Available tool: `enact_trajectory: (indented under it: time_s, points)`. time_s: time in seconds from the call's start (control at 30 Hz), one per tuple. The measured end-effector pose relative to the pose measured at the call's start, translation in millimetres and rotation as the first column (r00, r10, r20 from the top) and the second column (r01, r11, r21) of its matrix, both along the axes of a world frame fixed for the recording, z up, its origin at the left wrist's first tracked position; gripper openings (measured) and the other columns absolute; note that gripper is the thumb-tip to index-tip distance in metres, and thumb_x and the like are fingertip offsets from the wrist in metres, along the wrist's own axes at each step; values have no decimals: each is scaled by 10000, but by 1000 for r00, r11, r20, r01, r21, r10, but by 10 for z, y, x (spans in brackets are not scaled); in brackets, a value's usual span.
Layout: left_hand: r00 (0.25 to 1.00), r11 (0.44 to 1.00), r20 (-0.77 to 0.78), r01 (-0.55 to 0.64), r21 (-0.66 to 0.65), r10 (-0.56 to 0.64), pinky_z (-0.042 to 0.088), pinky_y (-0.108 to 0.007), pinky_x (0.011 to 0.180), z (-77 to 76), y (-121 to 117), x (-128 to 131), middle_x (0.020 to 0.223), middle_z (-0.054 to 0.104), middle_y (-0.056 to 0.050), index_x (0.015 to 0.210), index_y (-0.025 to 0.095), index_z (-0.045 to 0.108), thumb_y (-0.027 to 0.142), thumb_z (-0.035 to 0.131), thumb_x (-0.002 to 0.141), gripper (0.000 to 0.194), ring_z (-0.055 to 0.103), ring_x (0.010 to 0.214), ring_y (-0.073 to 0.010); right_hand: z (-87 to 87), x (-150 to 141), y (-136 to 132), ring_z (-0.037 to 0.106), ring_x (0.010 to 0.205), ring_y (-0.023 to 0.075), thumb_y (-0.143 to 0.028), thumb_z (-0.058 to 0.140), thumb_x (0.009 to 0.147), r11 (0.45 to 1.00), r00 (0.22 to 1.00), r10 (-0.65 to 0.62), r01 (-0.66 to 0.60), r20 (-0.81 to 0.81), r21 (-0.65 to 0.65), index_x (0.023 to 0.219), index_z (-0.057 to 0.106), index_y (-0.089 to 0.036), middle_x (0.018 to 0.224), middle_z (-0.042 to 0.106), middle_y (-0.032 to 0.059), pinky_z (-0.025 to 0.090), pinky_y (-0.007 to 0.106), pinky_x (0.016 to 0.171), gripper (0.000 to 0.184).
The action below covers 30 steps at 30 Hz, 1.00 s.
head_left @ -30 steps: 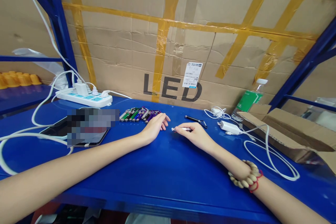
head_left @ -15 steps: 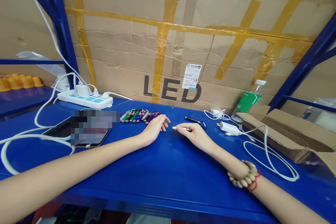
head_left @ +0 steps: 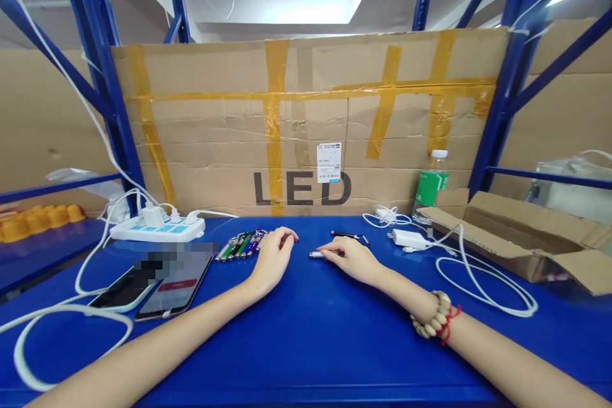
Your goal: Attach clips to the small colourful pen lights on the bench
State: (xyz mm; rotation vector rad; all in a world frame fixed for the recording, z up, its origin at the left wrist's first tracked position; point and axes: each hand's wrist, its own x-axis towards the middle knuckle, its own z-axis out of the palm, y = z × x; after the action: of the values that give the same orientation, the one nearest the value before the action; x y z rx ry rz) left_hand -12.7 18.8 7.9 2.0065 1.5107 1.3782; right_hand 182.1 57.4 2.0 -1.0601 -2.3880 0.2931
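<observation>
My right hand [head_left: 352, 259] rests low over the blue table, thumb and fingers pinched on a small silver pen-shaped tube [head_left: 315, 255]. The tube lies nearly level, its bare end pointing left; the rest is hidden by my fingers. Just behind that hand is a black pen-shaped tube [head_left: 340, 234] with a strap or clip at its right end. My left hand [head_left: 273, 261] is loosely curved, fingers bent and no object visible in it. It covers the right end of a row of green, silver, blue and purple pen-shaped tubes [head_left: 239, 245].
At left are two phones [head_left: 176, 290], white cables and a power strip [head_left: 157, 229]. A white charger [head_left: 410, 240], a green-labelled bottle [head_left: 431, 185] and an open cardboard box [head_left: 497, 248] stand at right. A large taped carton [head_left: 215, 140] closes off the back.
The head view has tilted up, showing more ceiling. My left hand's fingers are more bent and drawn in. My right hand still pinches the silver tube in about the same place.
</observation>
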Motion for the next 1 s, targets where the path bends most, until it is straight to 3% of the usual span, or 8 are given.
enact_trajectory:
  time_s: [0.13,0.3,0.57,0.83,1.0]
  points:
    - [937,983,-304,-143,111,171,316,-375,803,66,-6,-64,898,604,-17,786,222,599,222,395,823,207,483,903,-216,17,104,81,559,856,191,-296,501,807,989,989,-138,135,49,61,1006,650,-278,932,667,12,401,291,723,250]
    - [839,979,-512,-109,170,182,319,-387,818,16,-9,-58,915,591,-38,820,211,606,154,423,781,196,477,934,-223,55,196,125,547,854,168,-112,524,738,962,966,-254,248,42,115,971,641,-229,949,655,6,392,267,725,286]
    - [870,996,-490,-8,87,49,346,-384,847,-46,-14,17,903,595,-24,770,208,573,147,412,771,172,487,936,-205,65,261,167,519,905,217,-88,471,766,920,927,-366,346,89,182,861,686,-215,934,624,67,363,303,743,268]
    - [852,991,-506,-105,82,132,340,-415,860,-98,-12,0,928,604,-68,768,189,548,166,453,742,102,479,982,-245,87,205,96,528,912,181,-92,469,742,907,916,-396,379,62,183,837,683,-215,954,612,42,377,277,756,265]
    - [849,987,-502,-143,76,162,330,-400,879,-68,-57,24,920,608,-60,810,196,536,183,445,753,108,497,964,-234,37,68,17,567,790,149,-157,493,720,935,936,-352,351,12,50,827,677,-250,896,628,3,389,237,637,232]
